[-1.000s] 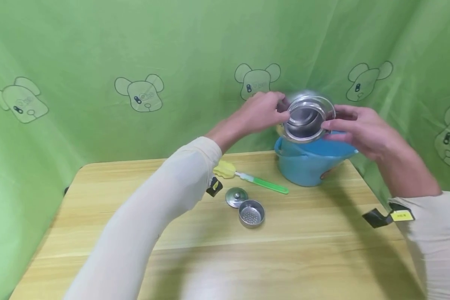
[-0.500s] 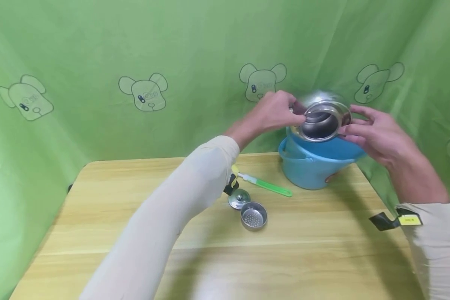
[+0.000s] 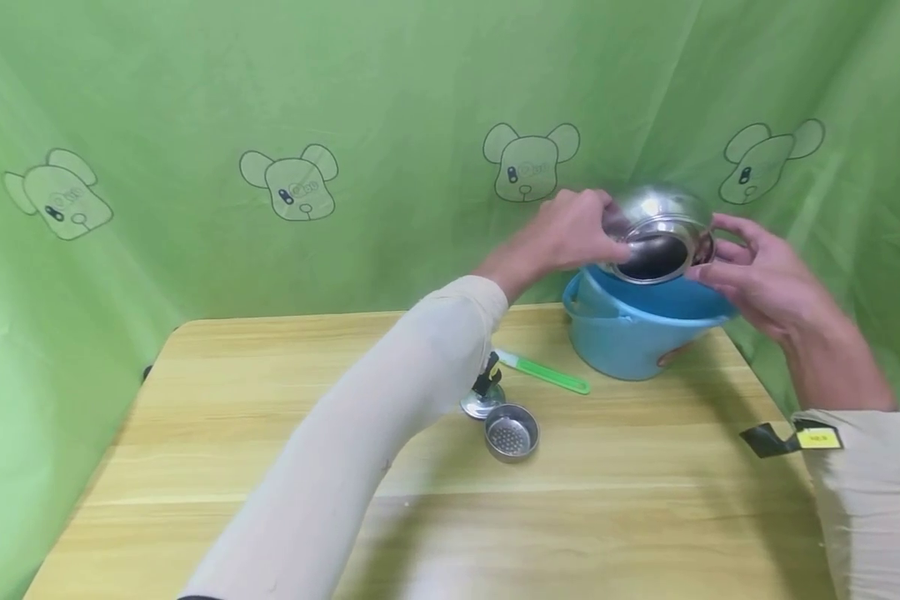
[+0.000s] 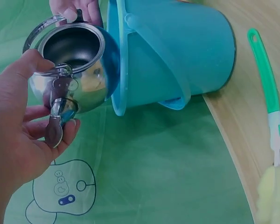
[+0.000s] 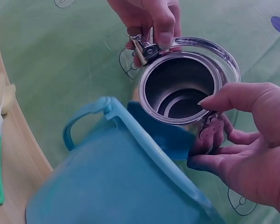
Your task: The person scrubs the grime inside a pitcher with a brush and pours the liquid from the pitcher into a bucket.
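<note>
A shiny round steel teapot (image 3: 662, 207) is held tilted over the bucket, its wide mouth facing toward me and downward. My left hand (image 3: 579, 231) grips it on the spout side, thumb by the rim, fingers around the spout (image 4: 60, 114). On the opposite side my right hand (image 3: 772, 279) holds it, with the thumb at the rim (image 5: 203, 116) and the fingers curled beneath. The hoop handle (image 5: 210, 46) lies folded to one side. Below the pot stands a light blue bucket (image 3: 615, 346). No liquid is visible in the pot's mouth.
On the wooden table (image 3: 270, 375) lie a perforated steel strainer cup (image 3: 512, 435) and a small metal lid (image 3: 482, 406), partly covered by the left sleeve's strap. A green-handled brush (image 3: 547, 375) with a yellow sponge head (image 4: 273, 196) lies behind them. A green curtain (image 3: 390, 167) hangs behind.
Both hands have moved right in view with the teapot, and its mouth has tipped further down toward the bucket. The left forearm now covers the brush's sponge head and part of the lid.
</note>
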`<state>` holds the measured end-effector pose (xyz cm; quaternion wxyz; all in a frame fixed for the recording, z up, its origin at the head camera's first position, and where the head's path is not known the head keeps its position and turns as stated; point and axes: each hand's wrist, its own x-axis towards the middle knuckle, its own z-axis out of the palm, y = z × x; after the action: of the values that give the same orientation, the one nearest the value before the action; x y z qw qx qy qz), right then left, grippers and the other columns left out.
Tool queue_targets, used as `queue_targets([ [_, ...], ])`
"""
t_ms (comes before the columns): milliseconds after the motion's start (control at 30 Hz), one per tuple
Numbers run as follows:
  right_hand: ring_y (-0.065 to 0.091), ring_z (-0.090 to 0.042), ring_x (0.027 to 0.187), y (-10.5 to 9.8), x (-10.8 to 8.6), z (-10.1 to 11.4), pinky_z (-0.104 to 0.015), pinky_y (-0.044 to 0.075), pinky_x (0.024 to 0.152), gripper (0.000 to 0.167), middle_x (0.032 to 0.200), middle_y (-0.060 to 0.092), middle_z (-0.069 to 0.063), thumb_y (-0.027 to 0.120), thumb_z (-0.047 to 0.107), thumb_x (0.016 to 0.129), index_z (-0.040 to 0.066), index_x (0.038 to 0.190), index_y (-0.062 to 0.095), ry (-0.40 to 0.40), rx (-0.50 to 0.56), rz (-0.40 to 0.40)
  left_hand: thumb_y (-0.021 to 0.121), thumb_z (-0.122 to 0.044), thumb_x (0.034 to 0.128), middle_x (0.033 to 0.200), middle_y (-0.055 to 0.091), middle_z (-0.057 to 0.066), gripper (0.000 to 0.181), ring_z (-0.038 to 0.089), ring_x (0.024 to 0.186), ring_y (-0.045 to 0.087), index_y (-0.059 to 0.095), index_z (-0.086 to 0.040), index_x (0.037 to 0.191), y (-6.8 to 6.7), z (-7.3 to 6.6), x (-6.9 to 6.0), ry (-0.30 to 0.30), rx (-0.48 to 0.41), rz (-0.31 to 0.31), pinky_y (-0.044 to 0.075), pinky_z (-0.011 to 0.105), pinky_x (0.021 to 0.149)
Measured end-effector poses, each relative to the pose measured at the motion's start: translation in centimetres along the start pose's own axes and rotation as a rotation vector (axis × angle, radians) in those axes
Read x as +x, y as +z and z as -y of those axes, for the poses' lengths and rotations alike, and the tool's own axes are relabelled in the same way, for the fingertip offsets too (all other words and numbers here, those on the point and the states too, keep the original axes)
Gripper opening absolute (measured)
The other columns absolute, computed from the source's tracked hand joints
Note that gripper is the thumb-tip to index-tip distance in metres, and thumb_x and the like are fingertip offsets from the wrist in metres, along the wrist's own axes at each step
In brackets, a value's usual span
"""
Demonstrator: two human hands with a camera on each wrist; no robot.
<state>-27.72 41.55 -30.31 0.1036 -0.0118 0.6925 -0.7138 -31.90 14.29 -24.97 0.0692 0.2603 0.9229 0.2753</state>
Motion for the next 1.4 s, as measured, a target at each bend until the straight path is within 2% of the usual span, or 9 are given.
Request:
queue_targets([
  [133, 0.046, -0.023, 0.149, -0.4, 0.1, 0.0, -0.029, 0.042, 0.118, 0.107, 0.175, -0.004, -0.011, 0.069, 0.002, 0.096, 0.033, 0.166, -0.006, 0.035, -0.277, -0.011, 0.081, -0.044, 0.0843, 0.123, 0.07, -0.007, 0.066, 0.006, 0.091, 0.068, 0.055, -0.022, 0.14, 0.5, -0.2, 0.1, -0.02, 0.011, 0.015, 0.057, 0.013, 0.076],
  [233, 0.017, -0.038, 0.161, -0.4, 0.1, 0.0, -0.047, 0.028, 0.125, 0.109, 0.175, -0.004, -0.009, 0.072, 0.014, 0.097, 0.039, 0.164, -0.011, 0.052, -0.49, -0.014, 0.081, -0.043, 0.0849, 0.132, 0.068, -0.01, 0.065, 0.005, 0.099, 0.068, 0.053, -0.024, 0.14, 1.0, -0.2, 0.1, -0.013, 0.019, 0.027, 0.057, 0.015, 0.083],
  [467, 0.011, -0.046, 0.159, -0.3, 0.0, -0.4, -0.057, 0.018, 0.127, 0.105, 0.175, 0.002, -0.004, 0.074, 0.012, 0.094, 0.052, 0.16, 0.003, -0.025, -0.606, 0.011, 0.082, -0.036, 0.086, 0.138, 0.065, -0.016, 0.068, 0.002, 0.103, 0.065, 0.047, -0.024, 0.143, 2.0, 0.0, 0.2, 0.027, 0.029, 0.023, 0.054, 0.012, 0.087],
  [633, 0.017, -0.049, 0.157, -0.2, 0.0, -0.6, -0.039, 0.031, 0.124, 0.103, 0.175, 0.012, -0.005, 0.075, 0.005, 0.092, 0.044, 0.163, 0.012, -0.104, -0.669, 0.025, 0.082, -0.029, 0.0868, 0.141, 0.064, -0.013, 0.064, 0.001, 0.098, 0.065, 0.048, -0.021, 0.141, 2.3, 0.3, 0.3, 0.066, 0.019, 0.022, 0.053, 0.009, 0.086],
  [833, 0.026, -0.052, 0.153, -0.1, 0.2, -1.1, -0.009, 0.046, 0.101, 0.107, 0.173, 0.018, -0.016, 0.078, 0.002, 0.088, 0.036, 0.166, 0.013, -0.136, -0.698, 0.012, 0.081, -0.022, 0.0877, 0.142, 0.064, -0.01, 0.06, 0.003, 0.099, 0.065, 0.049, -0.021, 0.139, 2.5, 0.7, 0.2, 0.088, -0.024, 0.019, 0.054, 0.009, 0.086],
  [1033, 0.027, -0.055, 0.151, 0.0, 0.5, -1.3, -0.004, 0.049, 0.09, 0.111, 0.168, 0.016, -0.031, 0.078, -0.002, 0.086, 0.015, 0.167, 0.004, -0.093, -0.679, 0.009, 0.08, -0.023, 0.0894, 0.146, 0.061, -0.01, 0.09, 0.003, 0.096, 0.064, 0.026, -0.019, 0.162, 2.8, 0.7, 0.3, 0.095, 0.009, 0.023, 0.053, 0.009, 0.088],
  [1133, 0.031, -0.055, 0.148, -0.2, 0.4, -1.5, -0.007, 0.052, 0.09, 0.099, 0.159, 0.042, -0.016, 0.078, -0.005, 0.084, 0.014, 0.162, 0.02, -0.105, -0.684, 0.008, 0.08, -0.023, 0.0894, 0.146, 0.06, -0.009, 0.093, 0.003, 0.099, 0.064, 0.024, -0.018, 0.163, 3.0, 0.7, 0.4, 0.113, 0.032, 0.017, 0.053, 0.009, 0.091],
  [1267, 0.051, -0.034, 0.144, -0.4, 0.3, -1.9, -0.011, 0.055, 0.091, 0.075, 0.125, 0.051, 0.022, 0.08, -0.008, 0.08, 0.022, 0.138, 0.043, -0.145, -0.684, 0.0, 0.08, -0.023, 0.0891, 0.146, 0.06, -0.008, 0.093, 0.003, 0.1, 0.064, 0.024, -0.018, 0.163, 3.3, 0.6, 0.4, 0.136, 0.051, 0.004, 0.052, 0.008, 0.092],
  [1400, 0.063, 0.009, 0.115, -0.5, 0.4, -2.2, -0.012, 0.057, 0.089, 0.075, 0.12, 0.055, 0.03, 0.081, -0.011, 0.078, 0.023, 0.135, 0.047, -0.192, -0.656, -0.009, 0.081, -0.024, 0.0886, 0.145, 0.06, -0.005, 0.094, 0.004, 0.099, 0.063, 0.024, -0.017, 0.164, 3.6, 0.5, 0.4, 0.141, 0.072, -0.013, 0.052, 0.008, 0.09],
])
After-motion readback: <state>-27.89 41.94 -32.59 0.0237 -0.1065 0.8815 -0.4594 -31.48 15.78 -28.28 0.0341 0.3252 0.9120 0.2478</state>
